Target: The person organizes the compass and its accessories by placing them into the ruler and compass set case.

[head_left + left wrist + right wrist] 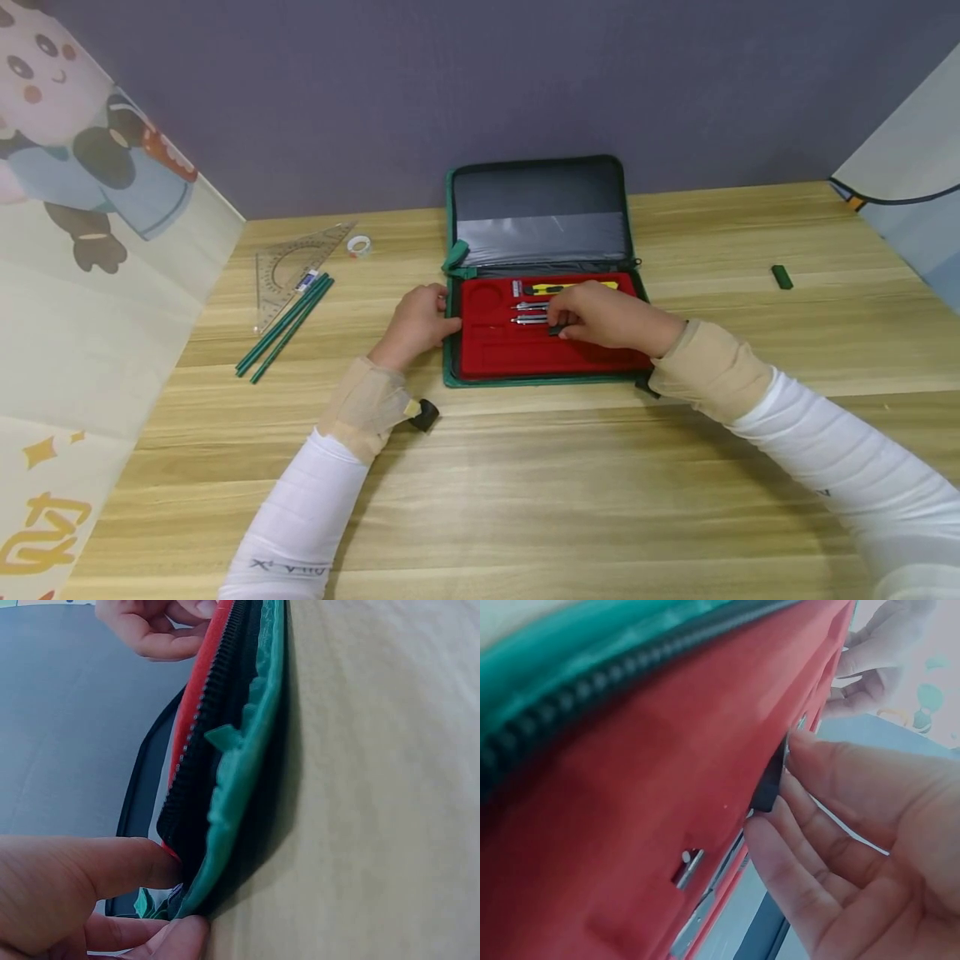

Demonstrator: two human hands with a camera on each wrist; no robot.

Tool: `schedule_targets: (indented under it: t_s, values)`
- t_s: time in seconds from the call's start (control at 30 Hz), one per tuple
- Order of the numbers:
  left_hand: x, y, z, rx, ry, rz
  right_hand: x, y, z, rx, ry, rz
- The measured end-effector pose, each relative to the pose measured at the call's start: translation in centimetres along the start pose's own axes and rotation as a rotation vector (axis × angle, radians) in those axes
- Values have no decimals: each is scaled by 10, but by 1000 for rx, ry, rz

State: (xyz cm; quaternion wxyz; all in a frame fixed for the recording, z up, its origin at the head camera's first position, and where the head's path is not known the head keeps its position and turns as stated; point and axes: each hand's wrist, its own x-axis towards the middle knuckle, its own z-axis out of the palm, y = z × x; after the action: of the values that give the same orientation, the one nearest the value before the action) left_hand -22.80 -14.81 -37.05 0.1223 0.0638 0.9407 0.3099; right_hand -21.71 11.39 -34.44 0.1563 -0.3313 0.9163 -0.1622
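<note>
An open green zip case (450, 367) lies on the table, its red moulded tray (525, 360) facing up and its dark lid (540, 193) leaning back. My left hand (415, 327) grips the case's left edge; in the left wrist view, thumb and fingers lie on either side of that edge. Over the tray, my right hand (603, 317) pinches a small black block (769, 786) between thumb and fingers, close against the red surface. A yellow utility knife (540, 290) and two silver drawing compasses (530, 313) sit in the tray, partly hidden by the right hand.
Left of the case lie a clear set square (262, 287), green pencils (281, 329), a blue-and-white eraser (307, 281) and a tape roll (359, 246). A small dark green block (782, 277) lies far right. A grey partition (375, 100) stands behind the table.
</note>
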Motion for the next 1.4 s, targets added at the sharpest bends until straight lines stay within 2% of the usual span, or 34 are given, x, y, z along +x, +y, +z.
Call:
schedule_targets:
  t_s: [0.27,0.63,0.83,1.0,1.2,1.4]
  values:
    - [1,-2,1,-7,7,0,-3,4,1,-6,43,0]
    - [0,-2,0,-5,2,-4,-6,6,1,-3,60,20]
    - [0,-1,-1,-11,-1,-4,-19,18,-6,-21,132,-6]
    - [1,-3,0,-12,3,-6,-33,41,-18,-43,186,83]
    - [1,-2,1,-9,-5,-22,-50,72,-24,-7,224,205]
    - [0,-1,1,-14,-4,-14,-73,110,-39,15,250,323]
